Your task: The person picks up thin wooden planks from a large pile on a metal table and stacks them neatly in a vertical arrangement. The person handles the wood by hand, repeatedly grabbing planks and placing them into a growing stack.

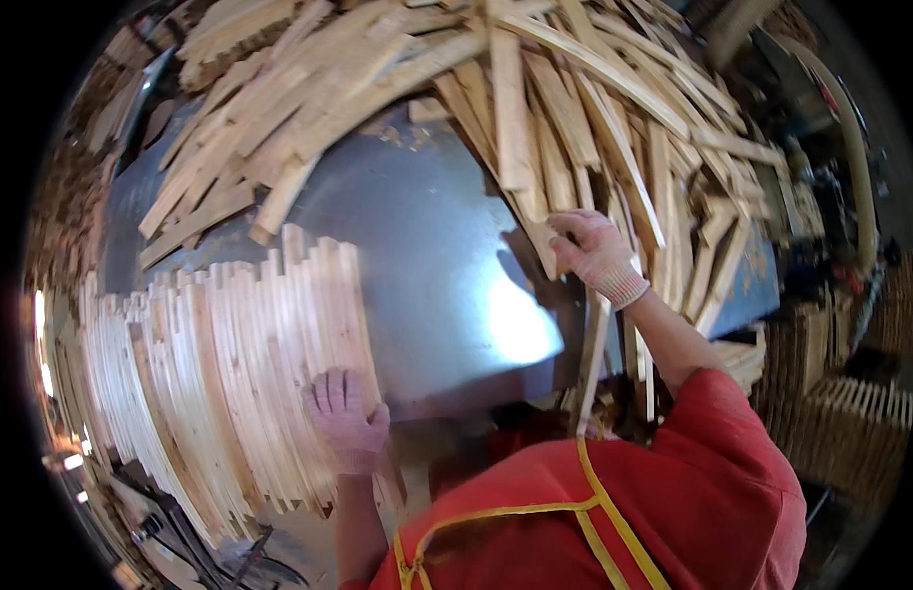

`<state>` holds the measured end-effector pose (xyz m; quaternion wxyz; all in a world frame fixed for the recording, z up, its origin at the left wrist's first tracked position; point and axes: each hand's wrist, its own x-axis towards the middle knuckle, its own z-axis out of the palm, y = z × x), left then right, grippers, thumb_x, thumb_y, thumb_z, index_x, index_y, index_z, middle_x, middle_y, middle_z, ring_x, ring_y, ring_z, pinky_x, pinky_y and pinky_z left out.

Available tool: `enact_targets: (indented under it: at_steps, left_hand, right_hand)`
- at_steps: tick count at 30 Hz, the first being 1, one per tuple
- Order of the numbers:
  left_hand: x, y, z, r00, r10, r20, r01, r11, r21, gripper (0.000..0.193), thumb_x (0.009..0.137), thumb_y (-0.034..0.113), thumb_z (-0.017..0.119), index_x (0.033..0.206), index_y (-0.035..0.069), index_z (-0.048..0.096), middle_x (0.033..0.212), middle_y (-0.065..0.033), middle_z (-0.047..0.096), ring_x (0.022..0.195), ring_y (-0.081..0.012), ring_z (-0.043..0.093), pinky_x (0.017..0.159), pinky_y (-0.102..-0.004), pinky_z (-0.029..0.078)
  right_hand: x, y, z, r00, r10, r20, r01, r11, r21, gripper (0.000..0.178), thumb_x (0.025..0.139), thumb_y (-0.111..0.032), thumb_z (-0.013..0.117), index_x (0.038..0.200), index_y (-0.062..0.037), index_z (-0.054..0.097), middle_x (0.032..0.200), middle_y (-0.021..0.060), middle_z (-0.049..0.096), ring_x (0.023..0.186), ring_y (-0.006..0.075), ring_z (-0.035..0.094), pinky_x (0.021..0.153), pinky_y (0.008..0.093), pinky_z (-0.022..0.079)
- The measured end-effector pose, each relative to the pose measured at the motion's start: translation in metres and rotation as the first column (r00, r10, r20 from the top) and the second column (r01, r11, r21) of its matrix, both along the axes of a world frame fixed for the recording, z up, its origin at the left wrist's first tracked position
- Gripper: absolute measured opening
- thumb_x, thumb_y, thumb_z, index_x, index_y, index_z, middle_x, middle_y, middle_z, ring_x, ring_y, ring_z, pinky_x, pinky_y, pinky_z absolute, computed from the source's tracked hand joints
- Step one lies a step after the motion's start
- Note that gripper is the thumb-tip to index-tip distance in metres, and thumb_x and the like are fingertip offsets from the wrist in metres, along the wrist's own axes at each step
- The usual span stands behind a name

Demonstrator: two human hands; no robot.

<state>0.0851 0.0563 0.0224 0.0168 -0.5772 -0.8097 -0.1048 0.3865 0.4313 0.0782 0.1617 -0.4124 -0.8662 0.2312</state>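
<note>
My left hand (346,417), in a pale pinkish work glove, lies flat with its fingers stretched out on the right side of a row of pale wooden strips (242,379). These strips lie side by side at the left, their lengths running toward me. On the right, my right hand (596,258), gloved too, has its fingers curled around the near end of a wooden strip (523,202). That strip slants out of a loose pile of wooden strips (614,128); part of the grip is hidden by the glove.
A grey metal tabletop (417,216) shows between row and pile, with bright glare near its front edge. More strips (309,118) are heaped crosswise along the back. A pale hose (855,147) hangs at the far right, above stacked wood (850,423).
</note>
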Motion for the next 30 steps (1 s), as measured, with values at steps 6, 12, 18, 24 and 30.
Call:
enact_targets:
  at_steps: [6,12,18,24,30]
  left_hand:
    - [0.002,-0.007,0.002,0.999,0.022,-0.027,-0.024,0.996,-0.080,0.076,0.071,0.031,0.081,0.140,0.007,0.058,0.146,-0.0146,0.054,0.143,-0.0377,0.044,0.128,-0.0590,0.026]
    - [-0.004,-0.019,-0.019,0.992,0.019,-0.126,-0.039,0.987,-0.158,0.079,0.082,0.049,0.074,0.149,0.012,0.055,0.153,-0.0079,0.051,0.150,-0.0307,0.037,0.134,-0.0533,0.014]
    - [-0.003,-0.018,-0.008,0.997,0.053,-0.053,-0.065,0.964,-0.257,0.078,0.091,0.056,0.064,0.157,0.017,0.051,0.161,-0.0054,0.045,0.154,-0.0279,0.032,0.134,-0.0533,0.011]
    - [-0.004,-0.023,-0.014,0.995,0.045,-0.087,-0.067,0.960,-0.272,0.078,0.094,0.057,0.062,0.162,0.022,0.049,0.166,-0.0076,0.042,0.154,-0.0306,0.033,0.132,-0.0559,0.012]
    - [0.005,0.000,-0.002,0.998,0.008,0.060,-0.002,0.995,-0.098,0.074,0.091,0.054,0.069,0.151,0.012,0.057,0.150,-0.0118,0.051,0.145,-0.0342,0.040,0.128,-0.0590,0.021]
  right_hand:
    - [0.088,-0.138,-0.029,0.828,-0.423,0.368,0.482,0.872,-0.081,0.083,0.088,-0.034,0.080,0.159,-0.0073,0.045,0.134,0.0244,0.065,0.122,0.0442,0.063,0.108,0.0476,0.052]
    - [0.101,-0.199,-0.064,0.653,-0.746,0.132,0.676,0.495,-0.547,0.033,0.091,-0.021,0.064,0.116,-0.0019,0.074,0.086,0.0106,0.072,0.081,0.0235,0.069,0.076,0.0378,0.055]
    - [0.121,-0.282,-0.036,0.687,-0.689,-0.231,0.438,0.646,-0.625,0.045,0.090,-0.020,0.067,0.131,-0.0027,0.069,0.104,0.0088,0.076,0.092,0.0173,0.070,0.084,0.0345,0.056]
    - [-0.028,-0.260,-0.012,0.890,-0.423,-0.171,0.166,0.651,-0.741,0.040,0.090,-0.030,0.066,0.120,-0.0032,0.068,0.087,0.0119,0.074,0.080,0.0270,0.072,0.078,0.0437,0.058]
    - [-0.141,-0.241,-0.080,0.834,0.551,-0.024,-0.395,0.567,-0.723,0.049,0.092,-0.040,0.070,0.125,-0.0035,0.070,0.106,0.0210,0.076,0.098,0.0347,0.072,0.094,0.0422,0.055]
